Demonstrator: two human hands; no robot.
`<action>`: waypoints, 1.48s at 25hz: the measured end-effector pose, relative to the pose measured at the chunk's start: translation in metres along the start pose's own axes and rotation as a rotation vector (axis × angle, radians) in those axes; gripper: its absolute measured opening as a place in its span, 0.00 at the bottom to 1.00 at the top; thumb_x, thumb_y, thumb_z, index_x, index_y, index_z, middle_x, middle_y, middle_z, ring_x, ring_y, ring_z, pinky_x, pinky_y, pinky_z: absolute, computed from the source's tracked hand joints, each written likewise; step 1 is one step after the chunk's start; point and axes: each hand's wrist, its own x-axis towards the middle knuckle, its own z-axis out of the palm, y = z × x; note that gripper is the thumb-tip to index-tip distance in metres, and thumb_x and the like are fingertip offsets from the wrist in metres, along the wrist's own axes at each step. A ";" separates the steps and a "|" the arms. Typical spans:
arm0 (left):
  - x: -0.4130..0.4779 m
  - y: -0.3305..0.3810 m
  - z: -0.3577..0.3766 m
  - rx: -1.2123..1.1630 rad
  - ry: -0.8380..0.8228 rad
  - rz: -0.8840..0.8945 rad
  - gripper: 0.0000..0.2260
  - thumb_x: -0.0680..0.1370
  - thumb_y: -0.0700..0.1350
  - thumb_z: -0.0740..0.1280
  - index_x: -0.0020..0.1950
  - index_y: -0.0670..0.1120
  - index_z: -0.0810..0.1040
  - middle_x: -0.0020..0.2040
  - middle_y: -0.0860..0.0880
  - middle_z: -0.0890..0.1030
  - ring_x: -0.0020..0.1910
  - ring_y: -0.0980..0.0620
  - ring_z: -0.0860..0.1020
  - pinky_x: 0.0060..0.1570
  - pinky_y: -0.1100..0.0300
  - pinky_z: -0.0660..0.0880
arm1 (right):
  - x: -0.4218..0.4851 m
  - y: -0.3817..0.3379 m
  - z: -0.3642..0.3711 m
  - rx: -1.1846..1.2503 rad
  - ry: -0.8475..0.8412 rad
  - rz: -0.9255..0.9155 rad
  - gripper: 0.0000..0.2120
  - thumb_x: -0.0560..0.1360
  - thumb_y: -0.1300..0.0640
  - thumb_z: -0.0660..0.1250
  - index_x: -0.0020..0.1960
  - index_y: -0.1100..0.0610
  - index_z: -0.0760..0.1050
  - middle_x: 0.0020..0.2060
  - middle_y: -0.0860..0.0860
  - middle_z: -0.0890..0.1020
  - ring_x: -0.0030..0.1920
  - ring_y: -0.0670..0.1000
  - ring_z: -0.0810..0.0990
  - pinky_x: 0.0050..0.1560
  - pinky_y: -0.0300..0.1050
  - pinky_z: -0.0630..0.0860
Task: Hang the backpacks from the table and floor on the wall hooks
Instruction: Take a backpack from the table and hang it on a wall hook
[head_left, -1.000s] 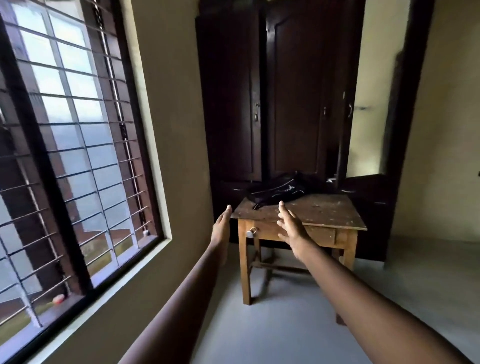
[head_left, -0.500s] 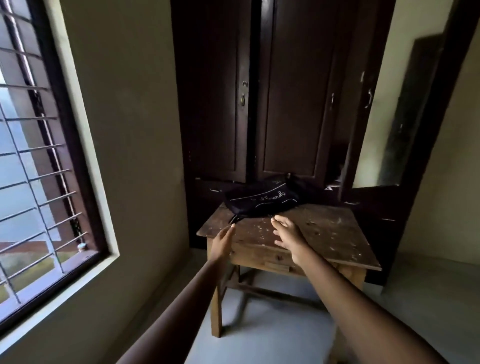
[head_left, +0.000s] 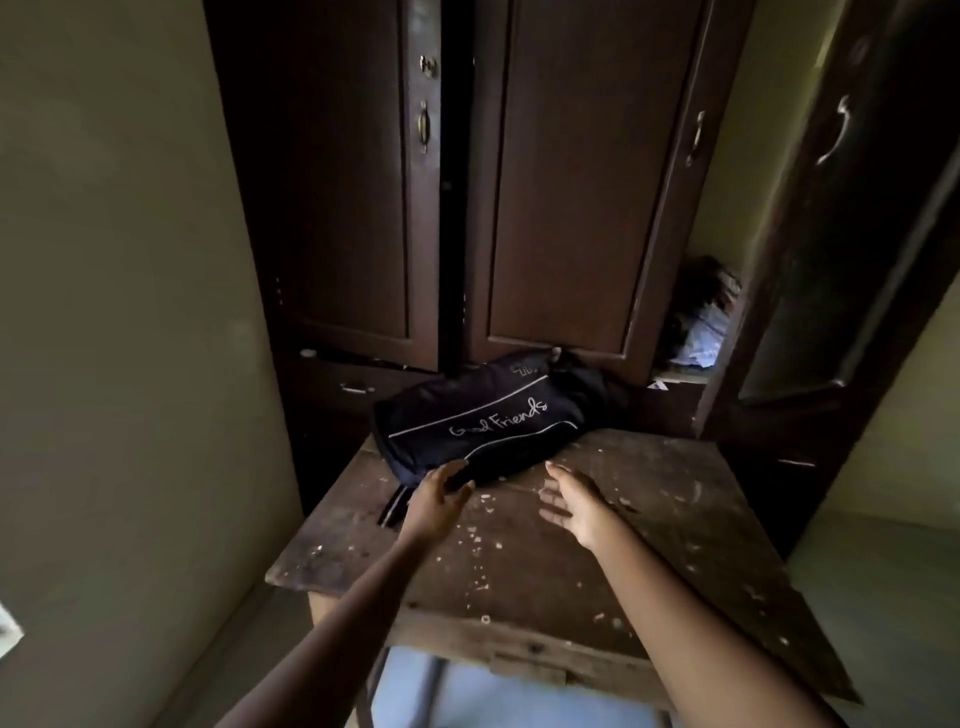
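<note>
Lying flat at the far left of the table, a dark navy fabric backpack (head_left: 485, 423) with white "Good Friends" lettering looks soft, slack and probably light; its straps trail off the near edge, the surest hold. Left hand (head_left: 435, 501), fingers spread, touches that edge. Right hand (head_left: 574, 501) hovers beside, fingers wide, empty. Paint-flecked worn wooden table (head_left: 649, 545) stands before a dark wooden wardrobe (head_left: 566, 182).

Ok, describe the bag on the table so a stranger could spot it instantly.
Find the tall dark wooden wardrobe; a worn, paint-flecked wooden table stands right before it. At the table's far edge lies a dark backpack, the only thing on it, marked with white piping and the handwritten words "Good Friends".
</note>
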 end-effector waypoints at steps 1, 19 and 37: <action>0.027 -0.002 0.009 0.037 -0.024 -0.005 0.18 0.76 0.44 0.66 0.65 0.43 0.73 0.62 0.43 0.77 0.63 0.45 0.75 0.62 0.56 0.70 | 0.023 -0.004 -0.002 0.005 0.010 0.010 0.20 0.79 0.53 0.60 0.69 0.57 0.67 0.62 0.56 0.74 0.58 0.55 0.75 0.49 0.49 0.76; 0.265 -0.003 0.145 0.264 0.006 -0.170 0.25 0.74 0.49 0.68 0.70 0.47 0.68 0.68 0.46 0.72 0.69 0.48 0.69 0.65 0.63 0.64 | 0.329 -0.022 0.005 0.142 0.057 0.320 0.24 0.71 0.50 0.70 0.59 0.65 0.72 0.58 0.60 0.77 0.53 0.58 0.76 0.50 0.51 0.75; -0.071 0.053 0.068 0.840 0.533 -0.155 0.28 0.72 0.46 0.66 0.70 0.60 0.64 0.66 0.55 0.76 0.60 0.49 0.78 0.50 0.57 0.75 | 0.012 -0.012 -0.005 -0.162 -0.859 0.279 0.14 0.70 0.43 0.69 0.41 0.53 0.79 0.29 0.47 0.84 0.32 0.44 0.80 0.27 0.34 0.73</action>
